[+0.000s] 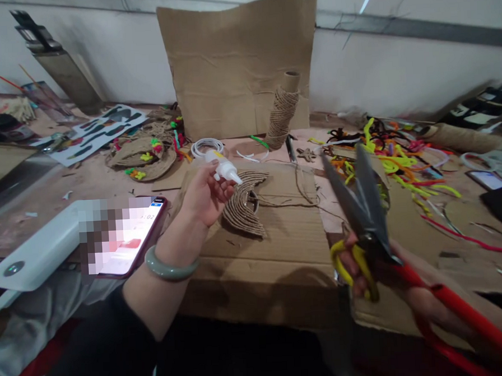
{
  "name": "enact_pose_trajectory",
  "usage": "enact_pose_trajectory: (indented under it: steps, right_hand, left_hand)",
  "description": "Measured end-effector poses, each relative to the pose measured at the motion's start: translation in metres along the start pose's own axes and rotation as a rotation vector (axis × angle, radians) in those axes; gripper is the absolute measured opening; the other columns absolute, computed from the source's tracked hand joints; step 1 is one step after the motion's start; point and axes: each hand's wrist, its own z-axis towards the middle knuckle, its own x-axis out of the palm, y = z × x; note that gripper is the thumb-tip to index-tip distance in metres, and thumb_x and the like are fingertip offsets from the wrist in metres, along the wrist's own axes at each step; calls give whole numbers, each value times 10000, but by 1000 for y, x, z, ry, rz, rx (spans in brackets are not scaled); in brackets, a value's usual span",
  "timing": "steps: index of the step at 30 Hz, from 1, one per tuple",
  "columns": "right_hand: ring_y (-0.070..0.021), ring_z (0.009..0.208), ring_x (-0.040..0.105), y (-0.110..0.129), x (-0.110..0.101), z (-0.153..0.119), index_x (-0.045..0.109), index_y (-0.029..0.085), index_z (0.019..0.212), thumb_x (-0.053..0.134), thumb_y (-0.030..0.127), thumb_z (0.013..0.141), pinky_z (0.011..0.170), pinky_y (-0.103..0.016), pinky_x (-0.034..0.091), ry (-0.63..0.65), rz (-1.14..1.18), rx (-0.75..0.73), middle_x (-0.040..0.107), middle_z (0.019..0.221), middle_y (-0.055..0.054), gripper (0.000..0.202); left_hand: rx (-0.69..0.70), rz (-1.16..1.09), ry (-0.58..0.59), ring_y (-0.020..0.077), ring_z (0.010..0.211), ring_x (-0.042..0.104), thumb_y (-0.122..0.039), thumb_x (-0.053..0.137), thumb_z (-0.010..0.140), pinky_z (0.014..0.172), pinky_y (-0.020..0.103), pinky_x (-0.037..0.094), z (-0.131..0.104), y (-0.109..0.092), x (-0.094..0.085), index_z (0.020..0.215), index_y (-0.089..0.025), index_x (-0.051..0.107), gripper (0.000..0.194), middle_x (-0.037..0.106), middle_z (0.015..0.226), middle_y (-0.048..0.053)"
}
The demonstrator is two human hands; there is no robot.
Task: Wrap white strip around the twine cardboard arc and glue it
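Observation:
My left hand (205, 199), with a bangle on the wrist, is closed around a small white glue bottle (223, 167). Its pointed nozzle tips down to the right, just over a crescent of coiled twine (240, 214) on a cardboard board (291, 239). Loose twine trails rightward from the crescent. At the right, my right hand (425, 308) grips scissors (371, 221), blades spread and pointing up and away. Yellow and red handle parts show around the fingers; whether they belong to one pair or two I cannot tell. Motion blurs this hand.
A twine-wrapped tube (281, 116) stands before an upright cardboard sheet (236, 71). Colourful pipe cleaners (395, 161) lie heaped at right. Left are a lit phone (131, 239), a white device (39, 244), a decorated cardboard piece (142, 157) and a printed sheet (100, 131).

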Motion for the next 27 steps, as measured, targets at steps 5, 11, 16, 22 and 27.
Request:
enact_pose_trajectory:
  steps: [5, 11, 16, 22, 27]
  right_hand:
    - [-94, 600, 466, 4, 38, 8, 506, 264, 1152, 580, 819, 623, 521, -240, 495, 255, 280, 231, 502, 866, -23, 770]
    - [-81, 623, 396, 20, 57, 15, 484, 267, 1186, 544, 780, 710, 521, -185, 451, 240, 313, 280, 454, 874, -19, 702]
    - [-58, 585, 377, 22, 60, 20, 458, 243, 1186, 556, 801, 682, 495, -172, 422, 166, 342, 337, 459, 847, -2, 757]
    - [-67, 616, 399, 23, 57, 24, 458, 247, 1177, 580, 789, 674, 519, -174, 433, 198, 362, 344, 451, 842, -2, 749]
    - [-54, 588, 375, 21, 57, 26, 456, 237, 1162, 580, 797, 665, 483, -157, 408, 184, 351, 317, 447, 825, 1, 759]
  left_hand:
    - [12, 6, -7, 62, 435, 557, -256, 534, 818, 409, 122, 441, 1, 2, -3, 809, -142, 601, 132, 665, 614, 27]
    - [69, 33, 11, 72, 446, 585, -297, 588, 842, 399, 127, 452, 2, 5, -5, 906, -145, 628, 170, 695, 650, 26]
    - [51, 30, -12, 78, 491, 623, -331, 614, 849, 414, 114, 459, -1, 3, -1, 956, -149, 629, 212, 692, 654, 13]
    - [55, 44, 4, 67, 470, 605, -325, 595, 866, 418, 113, 467, -2, 5, 0, 878, -146, 636, 184, 686, 635, 7]
    - [58, 55, -3, 71, 482, 612, -344, 625, 847, 418, 115, 470, 0, 5, -2, 883, -147, 643, 202, 695, 653, 14]
